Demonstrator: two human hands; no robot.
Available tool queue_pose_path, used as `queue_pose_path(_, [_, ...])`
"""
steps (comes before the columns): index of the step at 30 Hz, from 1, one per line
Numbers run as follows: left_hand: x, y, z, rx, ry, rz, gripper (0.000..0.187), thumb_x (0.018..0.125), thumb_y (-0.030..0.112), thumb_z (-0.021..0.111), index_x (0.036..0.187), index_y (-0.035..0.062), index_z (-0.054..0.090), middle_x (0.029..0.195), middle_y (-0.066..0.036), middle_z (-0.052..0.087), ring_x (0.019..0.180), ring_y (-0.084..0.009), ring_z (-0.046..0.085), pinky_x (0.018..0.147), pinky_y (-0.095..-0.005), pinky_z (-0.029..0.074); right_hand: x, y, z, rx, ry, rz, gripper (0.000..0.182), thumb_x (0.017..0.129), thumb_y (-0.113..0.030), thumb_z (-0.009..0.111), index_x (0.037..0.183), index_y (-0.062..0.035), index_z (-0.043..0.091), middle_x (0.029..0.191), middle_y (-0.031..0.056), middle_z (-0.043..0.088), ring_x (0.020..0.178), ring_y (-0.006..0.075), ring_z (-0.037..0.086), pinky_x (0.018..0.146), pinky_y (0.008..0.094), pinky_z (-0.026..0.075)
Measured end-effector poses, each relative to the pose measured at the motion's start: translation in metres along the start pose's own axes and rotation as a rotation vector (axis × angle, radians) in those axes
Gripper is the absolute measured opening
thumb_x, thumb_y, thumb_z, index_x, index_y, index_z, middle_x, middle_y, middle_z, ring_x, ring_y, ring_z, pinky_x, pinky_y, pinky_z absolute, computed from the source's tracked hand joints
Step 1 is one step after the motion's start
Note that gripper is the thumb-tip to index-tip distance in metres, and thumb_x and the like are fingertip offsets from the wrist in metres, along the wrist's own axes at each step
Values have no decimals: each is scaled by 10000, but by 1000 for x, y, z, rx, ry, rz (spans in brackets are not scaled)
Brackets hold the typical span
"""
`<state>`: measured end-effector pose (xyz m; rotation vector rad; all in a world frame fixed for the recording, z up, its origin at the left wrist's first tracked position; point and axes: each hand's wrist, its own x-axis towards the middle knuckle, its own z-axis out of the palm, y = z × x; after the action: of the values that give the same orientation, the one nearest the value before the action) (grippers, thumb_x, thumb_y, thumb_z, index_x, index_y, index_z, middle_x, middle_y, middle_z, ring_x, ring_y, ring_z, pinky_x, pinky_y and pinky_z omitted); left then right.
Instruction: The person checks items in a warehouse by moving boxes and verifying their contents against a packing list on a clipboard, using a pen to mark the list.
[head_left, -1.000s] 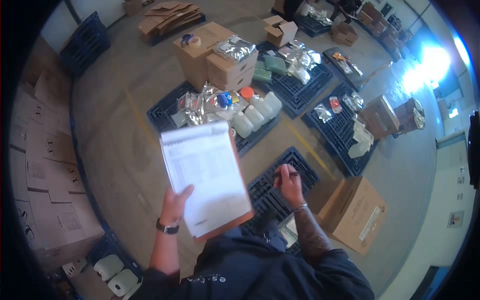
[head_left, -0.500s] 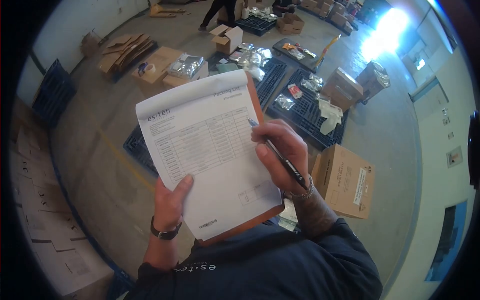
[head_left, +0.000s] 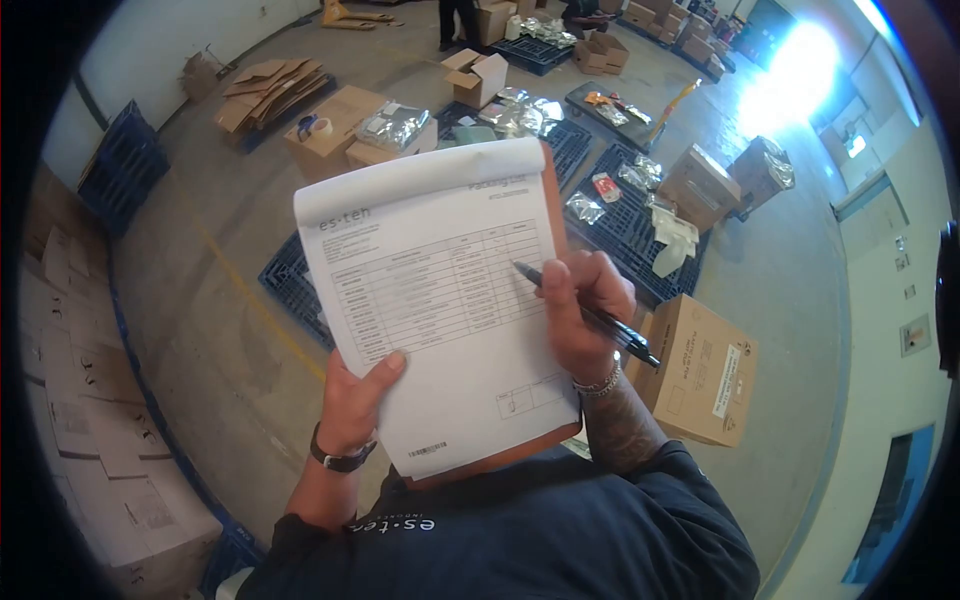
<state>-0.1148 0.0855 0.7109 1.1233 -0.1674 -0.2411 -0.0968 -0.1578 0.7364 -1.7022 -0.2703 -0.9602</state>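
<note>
A brown clipboard (head_left: 557,205) carries a sheet headed Packing List (head_left: 450,385), printed with a table, its upper sheets folded back over the top edge. My left hand (head_left: 355,405) grips the board's left side, thumb pressed on the paper below the table. In my right hand (head_left: 590,315) is a dark pen (head_left: 637,347), pinched between thumb and fingers. The pen's tip points at the table's right-hand columns, a few rows down, close over the paper.
Beyond the clipboard lie blue pallets (head_left: 612,240) with silvery bags (head_left: 525,112). A large carton (head_left: 700,375) stands at my right, and stacked boxes (head_left: 110,420) line the left. Flattened cardboard (head_left: 270,90) lies farther back. Another person (head_left: 460,22) stands at the far end.
The view has shifted, so clipboard and background sit farther right. My right hand has brought the pen tip lower down the table, over the right-hand columns. The far person's legs have changed position.
</note>
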Motion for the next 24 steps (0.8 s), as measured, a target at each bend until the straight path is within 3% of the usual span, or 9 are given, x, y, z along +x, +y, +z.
queue_pose_path(12, [-3, -2, -5, 1, 19, 9, 394, 867, 49, 618, 1235, -50, 518, 1169, -152, 620, 1035, -199, 610, 895, -325, 480, 2, -4, 5, -152, -88, -43, 284, 816, -54, 711, 631, -59, 496, 536, 5, 498, 445, 73, 418, 426, 252, 323])
queue_pose_path(15, [-1, -5, -6, -13, 25, 2, 395, 868, 53, 618, 1235, -53, 518, 1172, -149, 620, 1036, -197, 609, 898, -323, 477, -1, 2, 6, -175, -51, -53, 278, 822, -44, 702, 636, -54, 495, 541, 11, 512, 452, 67, 428, 430, 250, 331])
queue_pose_path(19, [5, -8, -8, 10, 60, 0, 400, 867, 62, 621, 1235, -59, 517, 1176, -149, 618, 1037, -195, 608, 899, -319, 474, -2, 9, 9, 15, 102, 96, 270, 832, -25, 686, 644, -41, 493, 547, 15, 520, 467, 51, 433, 435, 248, 339])
queue_pose_path(24, [22, -13, 3, 19, 63, -15, 397, 865, 61, 623, 1230, -58, 522, 1174, -151, 619, 1039, -198, 608, 899, -320, 475, 10, 19, -7, -80, -59, 89, 281, 820, -38, 696, 631, -42, 488, 545, 27, 515, 454, 83, 446, 435, 255, 347])
